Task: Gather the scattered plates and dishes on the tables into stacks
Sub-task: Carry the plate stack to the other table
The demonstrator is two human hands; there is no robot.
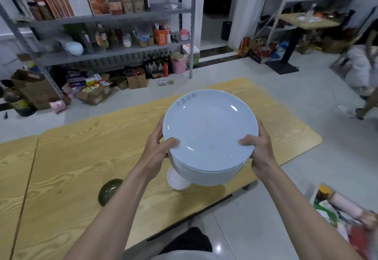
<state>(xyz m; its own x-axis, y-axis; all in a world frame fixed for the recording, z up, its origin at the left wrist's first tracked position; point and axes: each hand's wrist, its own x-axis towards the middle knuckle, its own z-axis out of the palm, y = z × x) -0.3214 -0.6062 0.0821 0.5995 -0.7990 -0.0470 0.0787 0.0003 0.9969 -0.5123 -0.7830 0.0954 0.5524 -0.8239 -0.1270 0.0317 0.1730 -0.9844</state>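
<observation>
Obs.: The person holds a stack of plates (210, 133) between both hands over the right part of the wooden counter (71, 157).

- Left grip (158, 150): thumb lies over the top plate's near-left rim and the fingers curl round the stack's side. Closed on the stack.
- Right grip (260, 149): mirrors it on the near-right rim, thumb on top and fingers wrapped round the side. Closed on the stack.
- The stack is many plates deep, pale and glossy, with rims roughly aligned. It looks raised clear of the counter, but its underside is hidden, so contact cannot be ruled out.
- White bowl (178, 180): on the counter, partly hidden beneath the stack's near-left edge.
- Dark green bowl (110, 191): on the counter, apparently upside down, well left of the stack and just beside the left forearm.

Step (judged): the plates are already gathered and this is the carry or placement of the finished stack. Two bowls are not yet stacked.

Next move calls for:
- Keep the stack level and both grips balanced, since the glazed plates could slide on one another.
- Pick a bare patch of counter clear of the white bowl and well in from the edge.
- Lower the stack flat and release only once its weight is seated.
- Collect the two bowls afterwards.
</observation>
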